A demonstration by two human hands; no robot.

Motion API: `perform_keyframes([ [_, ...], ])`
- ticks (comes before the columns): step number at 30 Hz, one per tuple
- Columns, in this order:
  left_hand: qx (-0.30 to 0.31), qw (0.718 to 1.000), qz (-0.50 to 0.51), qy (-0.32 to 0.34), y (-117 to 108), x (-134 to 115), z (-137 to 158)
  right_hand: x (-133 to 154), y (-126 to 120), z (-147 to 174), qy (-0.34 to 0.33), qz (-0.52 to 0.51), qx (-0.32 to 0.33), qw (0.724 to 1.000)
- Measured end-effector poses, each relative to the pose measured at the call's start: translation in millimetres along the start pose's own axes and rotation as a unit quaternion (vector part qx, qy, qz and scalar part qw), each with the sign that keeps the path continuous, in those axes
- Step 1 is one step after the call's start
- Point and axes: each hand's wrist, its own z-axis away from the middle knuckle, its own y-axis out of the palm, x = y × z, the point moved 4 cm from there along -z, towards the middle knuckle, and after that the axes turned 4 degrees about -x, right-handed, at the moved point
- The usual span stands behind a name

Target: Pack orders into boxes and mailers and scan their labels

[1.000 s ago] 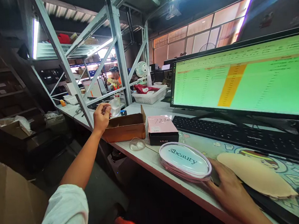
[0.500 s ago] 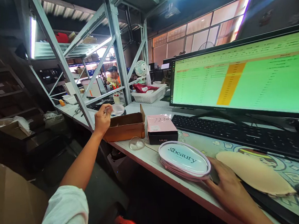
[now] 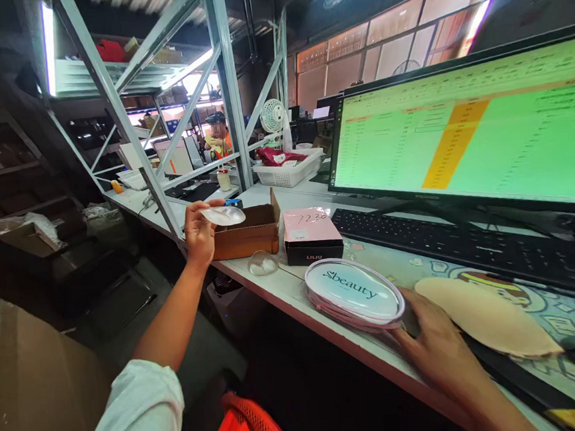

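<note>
One clear plastic shell (image 3: 225, 216), pinched in our left hand (image 3: 200, 235), centre-left, has tipped flatter. Our right hand (image 3: 433, 329) touches the oval "Sbeauty" case (image 3: 356, 291), grip unclear.

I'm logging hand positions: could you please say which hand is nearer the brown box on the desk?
Left. The left hand is by the left end of the brown box; the right hand is farther away, at the "beauty" case.

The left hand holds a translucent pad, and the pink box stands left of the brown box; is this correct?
Not entirely: the head view shows the pink box right of the brown box. The left hand does hold a translucent pad.
</note>
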Motion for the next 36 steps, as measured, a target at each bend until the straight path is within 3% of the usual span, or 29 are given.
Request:
perform_keyframes([
  [5,0.001,0.991,0.093,-0.097,19.9,-6.8,61.0,1.2,-0.1,0.9,0.009,-0.002,0.007,1.000],
  [9,-0.003,0.956,0.185,-0.227,37.4,-6.0,112.1,8.6,-5.3,-1.3,0.032,-0.006,0.033,0.999],
  [15,0.041,0.865,0.311,-0.392,60.0,-2.1,184.8,19.2,-13.0,-6.6,0.056,-0.004,0.058,0.997],
  [21,-0.036,0.740,0.391,-0.546,66.3,3.3,224.4,24.3,-15.2,-7.0,0.090,0.007,0.082,0.993],
  [24,-0.055,0.706,0.388,-0.590,65.8,2.3,228.0,22.3,-14.1,-5.1,0.080,0.017,0.051,0.995],
  [27,-0.058,0.707,0.370,-0.600,66.8,0.9,230.7,19.5,-12.6,-2.7,0.061,0.024,0.023,0.998],
  [32,-0.067,0.763,0.178,-0.617,60.5,9.3,244.3,19.5,-13.0,-0.9,0.058,0.024,0.023,0.998],
  [36,-0.046,0.748,0.144,-0.646,53.9,12.8,250.3,20.5,-14.1,-1.1,0.075,0.034,0.033,0.996],
])
